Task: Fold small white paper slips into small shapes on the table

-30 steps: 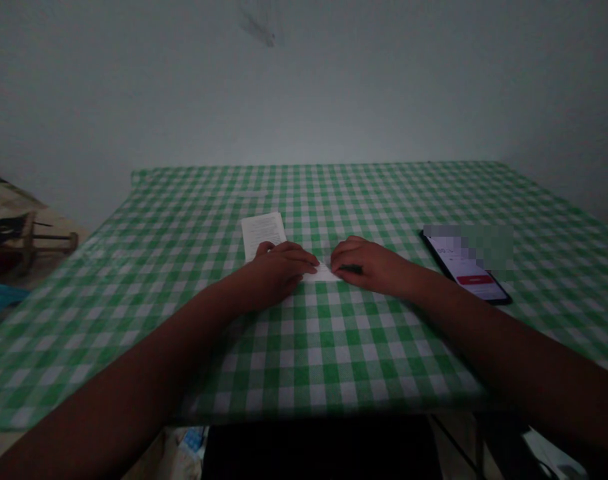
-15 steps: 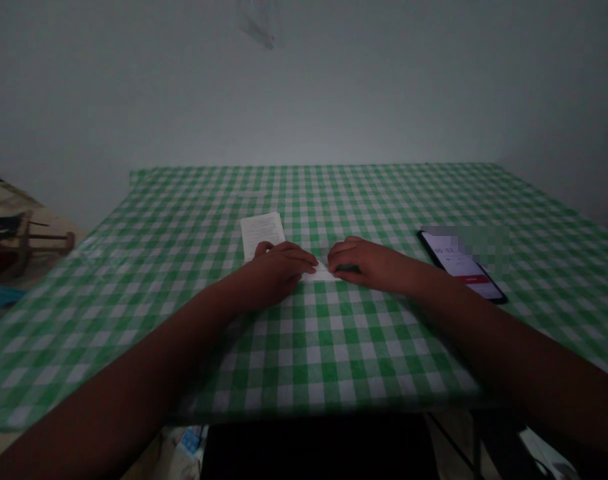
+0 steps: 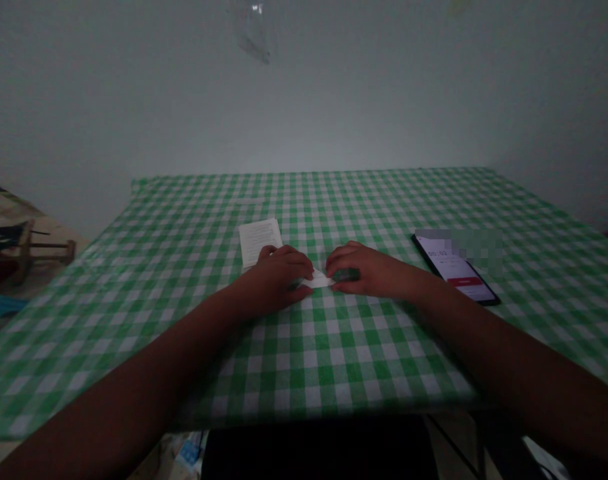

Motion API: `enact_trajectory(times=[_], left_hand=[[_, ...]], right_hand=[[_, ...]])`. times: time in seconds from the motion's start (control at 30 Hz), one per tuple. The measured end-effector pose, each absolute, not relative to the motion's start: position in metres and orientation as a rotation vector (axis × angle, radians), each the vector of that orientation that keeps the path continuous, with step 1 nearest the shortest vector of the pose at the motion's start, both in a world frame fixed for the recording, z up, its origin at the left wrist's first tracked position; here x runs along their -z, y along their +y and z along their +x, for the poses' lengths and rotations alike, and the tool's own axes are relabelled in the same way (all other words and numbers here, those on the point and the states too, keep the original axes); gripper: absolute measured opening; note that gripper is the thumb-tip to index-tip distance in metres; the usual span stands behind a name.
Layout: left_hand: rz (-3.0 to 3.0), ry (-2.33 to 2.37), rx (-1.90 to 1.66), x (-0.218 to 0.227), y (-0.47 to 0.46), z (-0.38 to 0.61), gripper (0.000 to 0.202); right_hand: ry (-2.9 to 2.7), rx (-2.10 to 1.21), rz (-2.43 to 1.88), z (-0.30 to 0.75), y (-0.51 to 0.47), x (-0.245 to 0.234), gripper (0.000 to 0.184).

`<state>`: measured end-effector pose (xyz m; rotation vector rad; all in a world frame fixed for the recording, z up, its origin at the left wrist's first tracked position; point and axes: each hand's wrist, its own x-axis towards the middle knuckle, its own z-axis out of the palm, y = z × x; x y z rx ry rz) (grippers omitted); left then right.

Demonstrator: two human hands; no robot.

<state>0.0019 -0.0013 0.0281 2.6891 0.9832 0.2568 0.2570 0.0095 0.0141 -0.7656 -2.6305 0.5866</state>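
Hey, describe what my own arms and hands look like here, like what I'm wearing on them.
Your left hand and right hand are ungloved, and both forearms are bare, with no sleeves in view. No watch or bracelet shows; the dim light hides finer details.

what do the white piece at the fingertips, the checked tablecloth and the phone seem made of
White piece: likely paper, matte, thin-looking with straight edges.
Checked tablecloth: fabric or coated plastic, hard to tell; dull surface, green-and-white pattern.
Phone: probably glass-fronted, given its smooth, lit face; casing material unclear.
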Motion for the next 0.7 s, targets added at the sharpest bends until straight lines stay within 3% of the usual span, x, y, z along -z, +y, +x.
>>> enact_trajectory(times=[0.37,0.7], left_hand=[[2.684,1.047,-0.356,-0.017,-0.007,0.009,0.027],[2.678,1.083,-0.422,-0.014,-0.007,0.01,0.024]], right_hand=[[-2.606,-0.368,-0.958,0.243,-0.003,-0.009,0.023],[-2.349,-0.533,-1.251,0.235,-0.009,-0.014,0.017]])
